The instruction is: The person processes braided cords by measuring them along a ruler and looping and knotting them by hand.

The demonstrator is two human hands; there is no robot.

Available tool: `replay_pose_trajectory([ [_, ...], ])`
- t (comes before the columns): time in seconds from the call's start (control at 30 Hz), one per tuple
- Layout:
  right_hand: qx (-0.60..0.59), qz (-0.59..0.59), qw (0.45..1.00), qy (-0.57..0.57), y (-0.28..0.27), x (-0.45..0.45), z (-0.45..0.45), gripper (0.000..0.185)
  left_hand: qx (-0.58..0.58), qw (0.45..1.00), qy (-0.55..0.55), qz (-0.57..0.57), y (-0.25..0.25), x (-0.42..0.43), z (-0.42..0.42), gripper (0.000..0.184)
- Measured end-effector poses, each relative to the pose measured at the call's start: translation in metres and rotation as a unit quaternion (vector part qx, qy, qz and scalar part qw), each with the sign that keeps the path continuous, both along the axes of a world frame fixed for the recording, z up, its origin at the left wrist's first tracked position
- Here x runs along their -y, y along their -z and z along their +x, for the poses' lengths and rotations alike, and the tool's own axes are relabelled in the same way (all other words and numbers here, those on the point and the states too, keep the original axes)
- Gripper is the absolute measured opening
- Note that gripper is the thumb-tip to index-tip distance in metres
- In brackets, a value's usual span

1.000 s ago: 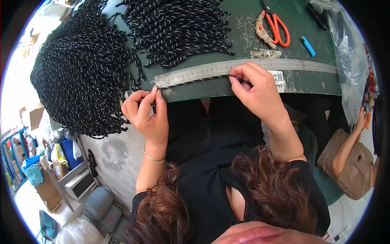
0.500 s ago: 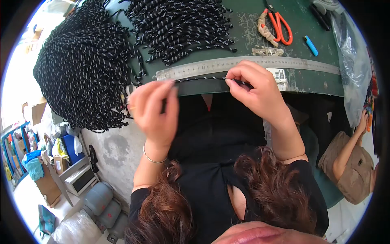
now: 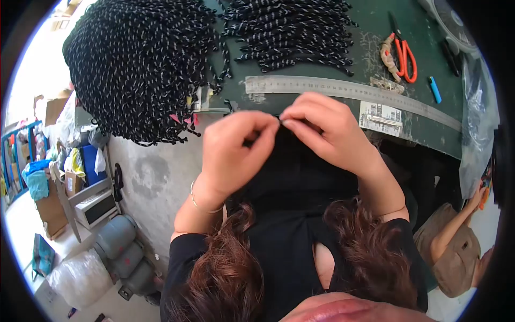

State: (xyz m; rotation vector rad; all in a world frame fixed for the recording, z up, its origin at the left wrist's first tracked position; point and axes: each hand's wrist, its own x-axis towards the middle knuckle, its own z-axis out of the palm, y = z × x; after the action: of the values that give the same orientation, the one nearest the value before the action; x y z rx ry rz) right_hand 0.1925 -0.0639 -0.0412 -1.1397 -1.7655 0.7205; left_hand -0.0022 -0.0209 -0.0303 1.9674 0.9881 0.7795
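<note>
My left hand and my right hand meet at the table's front edge. Their thumbs and forefingers pinch together on a thin black cord, of which only a dark bit shows at the fingertips. The fingers hide most of it. Beyond my left hand lies a big heap of black cords with white flecks, hanging over the edge. More such cords lie side by side in a flat pile at the back. A clear ruler lies just past my right hand.
Orange-handled scissors, a blue lighter and a printed label are on the green table. A plastic bag hangs at the right edge. Another person's arm shows at the lower right.
My left hand has moved right and closed in on my right hand, so the stretch of cord between them has shrunk to almost nothing. The view has shifted, moving the table things rightward.
</note>
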Motion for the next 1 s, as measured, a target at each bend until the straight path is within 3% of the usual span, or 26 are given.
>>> replay_pose_trajectory([
  [0.13,0.046,0.041,0.992,0.108,0.02,-0.023,-0.024,0.009,0.014,0.994,-0.104,-0.024,0.02,-0.017,-0.001,0.005],
  [0.3,0.094,0.005,0.986,0.134,0.021,-0.029,-0.039,0.007,-0.007,0.985,-0.168,-0.036,0.031,-0.028,-0.008,0.006],
  [0.57,0.137,-0.019,0.978,0.155,0.02,-0.031,-0.041,0.004,-0.032,0.984,-0.147,-0.095,0.026,-0.038,-0.009,0.008],
  [0.7,0.13,0.024,0.981,0.142,0.02,-0.028,-0.034,0.004,-0.028,0.986,-0.141,-0.083,0.027,-0.039,-0.008,0.007],
  [1.0,0.113,-0.056,0.978,0.167,0.014,-0.011,-0.008,0.006,-0.069,0.987,-0.122,-0.073,0.02,-0.038,-0.005,0.005],
])
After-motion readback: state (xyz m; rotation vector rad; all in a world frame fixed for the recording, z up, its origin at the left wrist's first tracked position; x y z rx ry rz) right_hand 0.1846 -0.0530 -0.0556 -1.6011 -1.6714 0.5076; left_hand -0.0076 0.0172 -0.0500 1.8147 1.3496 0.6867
